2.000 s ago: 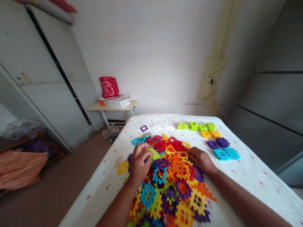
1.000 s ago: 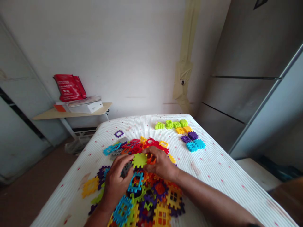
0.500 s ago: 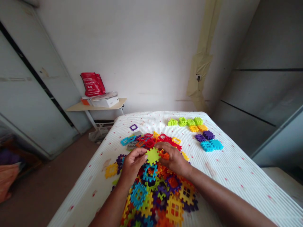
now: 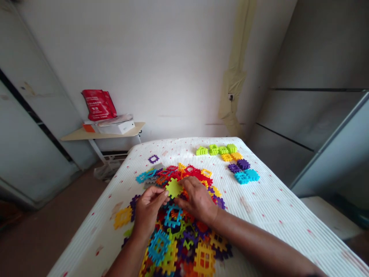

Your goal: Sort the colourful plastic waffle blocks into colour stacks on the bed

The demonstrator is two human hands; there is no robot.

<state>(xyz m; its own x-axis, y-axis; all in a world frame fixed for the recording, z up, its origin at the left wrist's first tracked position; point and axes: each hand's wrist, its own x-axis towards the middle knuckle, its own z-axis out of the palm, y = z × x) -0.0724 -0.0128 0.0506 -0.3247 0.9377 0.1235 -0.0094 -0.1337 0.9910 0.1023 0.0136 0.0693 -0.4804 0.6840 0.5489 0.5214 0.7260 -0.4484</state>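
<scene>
A lime-green square building piece (image 4: 173, 188) with notched edges is held up just over a heap of mixed plastic pieces. My left hand (image 4: 149, 206) pinches it at the left edge between thumb and fingers. Closed around its right edge is my right hand (image 4: 197, 198), back of the hand upward, partly hiding that side. Below the held piece lie a blue arched frame piece (image 4: 173, 216), a blue window piece (image 4: 159, 246) and a yellow window piece (image 4: 204, 259). Several red pieces (image 4: 197, 173) are bunched behind the hands.
Sorted stacks stand at the far right of the cloth-covered surface (image 4: 268, 215): lime-green (image 4: 222, 150), yellow (image 4: 236, 156), purple (image 4: 243, 164) and blue (image 4: 252, 175). A lone purple frame (image 4: 153, 159) lies at back left. Behind is a small table (image 4: 138, 129) with a red bag (image 4: 99, 105).
The whole view has shifted, so things appear farther left. My right hand has turned more palm-down at the green piece, which both hands still hold.
</scene>
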